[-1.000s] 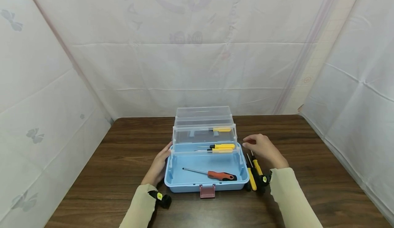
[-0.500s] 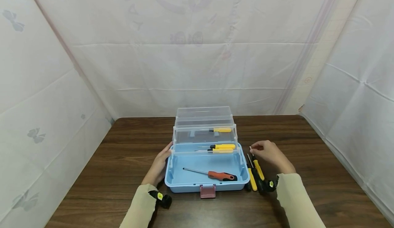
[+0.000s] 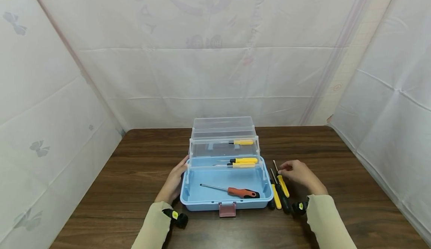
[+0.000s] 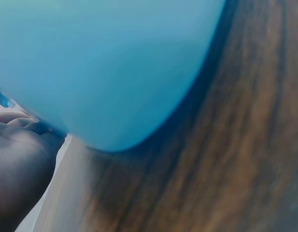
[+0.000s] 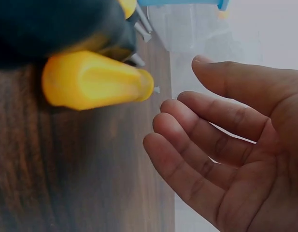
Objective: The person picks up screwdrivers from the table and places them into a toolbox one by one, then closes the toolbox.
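Observation:
My left hand (image 3: 174,180) rests along the left side of an open light-blue toolbox (image 3: 208,206), its fingers against the wall. In the left wrist view the toolbox wall (image 4: 115,87) covers most of the picture and hides the fingertips. My right hand (image 3: 299,174) hovers beside a yellow-handled screwdriver (image 3: 283,186) right of the box. The right wrist view shows its fingers loosely bent, apart from the yellow handle (image 5: 98,81), with nothing held. A red-and-black screwdriver (image 3: 239,191) lies on the toolbox floor. Yellow screwdrivers (image 3: 245,160) lie in its clear trays.
Another yellow-handled screwdriver (image 3: 276,199) and a black-handled screwdriver (image 3: 285,203) lie close against the box's right side. The clear lid (image 3: 223,123) and trays are folded back behind the box. White sheeting (image 3: 215,84) encloses the wooden table (image 3: 141,155).
My right hand has moved right and toward the table's near side, from beside the box's rear corner to alongside the yellow-handled screwdriver. My left hand and the toolbox have stayed put.

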A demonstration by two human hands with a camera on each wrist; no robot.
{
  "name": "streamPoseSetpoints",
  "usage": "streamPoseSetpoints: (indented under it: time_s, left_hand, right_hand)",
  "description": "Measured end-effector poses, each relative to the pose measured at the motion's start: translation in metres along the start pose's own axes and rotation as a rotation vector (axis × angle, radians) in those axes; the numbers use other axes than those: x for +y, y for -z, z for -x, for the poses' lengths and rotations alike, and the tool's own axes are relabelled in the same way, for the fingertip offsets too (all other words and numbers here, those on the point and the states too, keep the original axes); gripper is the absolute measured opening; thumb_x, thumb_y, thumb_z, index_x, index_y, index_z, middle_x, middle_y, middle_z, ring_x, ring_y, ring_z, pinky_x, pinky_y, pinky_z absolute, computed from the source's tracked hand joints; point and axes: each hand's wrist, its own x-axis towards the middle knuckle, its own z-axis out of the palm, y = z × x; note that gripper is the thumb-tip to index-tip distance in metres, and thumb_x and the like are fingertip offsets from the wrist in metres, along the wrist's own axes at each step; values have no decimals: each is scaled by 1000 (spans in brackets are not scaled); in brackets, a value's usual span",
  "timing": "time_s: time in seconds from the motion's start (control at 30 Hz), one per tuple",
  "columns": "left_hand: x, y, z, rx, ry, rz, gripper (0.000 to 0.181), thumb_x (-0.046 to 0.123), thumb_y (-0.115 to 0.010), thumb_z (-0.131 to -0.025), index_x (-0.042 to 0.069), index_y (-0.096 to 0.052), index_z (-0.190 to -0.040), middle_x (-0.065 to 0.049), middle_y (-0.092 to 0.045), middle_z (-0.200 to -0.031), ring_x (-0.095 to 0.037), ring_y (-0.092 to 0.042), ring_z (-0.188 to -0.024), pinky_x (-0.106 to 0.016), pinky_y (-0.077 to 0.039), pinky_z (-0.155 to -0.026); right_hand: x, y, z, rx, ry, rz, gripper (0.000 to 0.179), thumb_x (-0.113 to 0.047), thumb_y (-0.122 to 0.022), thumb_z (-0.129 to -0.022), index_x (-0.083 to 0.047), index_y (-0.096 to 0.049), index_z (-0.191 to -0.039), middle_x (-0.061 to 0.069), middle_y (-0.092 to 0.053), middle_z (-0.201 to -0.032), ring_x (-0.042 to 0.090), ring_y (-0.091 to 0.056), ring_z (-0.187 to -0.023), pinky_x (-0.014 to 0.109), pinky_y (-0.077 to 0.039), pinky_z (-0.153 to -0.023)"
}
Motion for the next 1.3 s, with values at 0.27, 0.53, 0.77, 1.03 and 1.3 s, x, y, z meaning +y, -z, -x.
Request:
streamPoseSetpoints:
  time_s: [0.27, 0.53, 0.77, 1.03, 1.3]
  left_hand:
    - [1, -1, 1, -16, 2, 1, 53, 20, -30, -103, 14, -20, -154, -11, -13, -162, -32, -13, -148, -52, -17, -117]
    - [0, -1, 2, -11, 6, 9, 53, 21, -32, -103, 14, -21, -154, -11, -13, -162, -33, -13, -148, -54, -17, -117]
    - [1, -1, 1, -5, 1, -6, 54, 22, -33, -102, 14, -20, -154, -12, -14, -161, -34, -15, -148, -55, -19, -116]
    - [1, -1, 0, -5, 4, 13, 53, 22, -32, -102, 15, -22, -154, -9, -16, -161, -32, -17, -148, -53, -21, -116]
    - [1, 0, -1, -7, 2, 21, 52, 22, -31, -103, 15, -22, -154, -10, -16, -161, -31, -16, -148, -53, -19, -117]
  right_hand:
    - [7, -4, 1, -29, -52, -41, 36, -19, -63, -91, 9, -62, -114, 16, -66, -98, 18, -63, -78, 38, -57, -70]
    - [9, -7, 3, -42, -80, -65, 36, -19, -65, -90, 10, -62, -112, 17, -66, -100, 19, -64, -79, 38, -58, -70]
    - [9, -9, 2, -52, -96, -55, 33, -17, -65, -90, 10, -63, -109, 14, -66, -94, 17, -63, -76, 38, -58, -70]
    - [9, -11, 1, -59, -106, -56, 33, -15, -68, -87, 10, -63, -107, 11, -65, -90, 16, -62, -74, 37, -58, -69]
    - [8, -11, 0, -54, -139, -49, 29, -13, -69, -86, 9, -64, -105, 11, -64, -88, 16, -60, -73, 34, -57, -68]
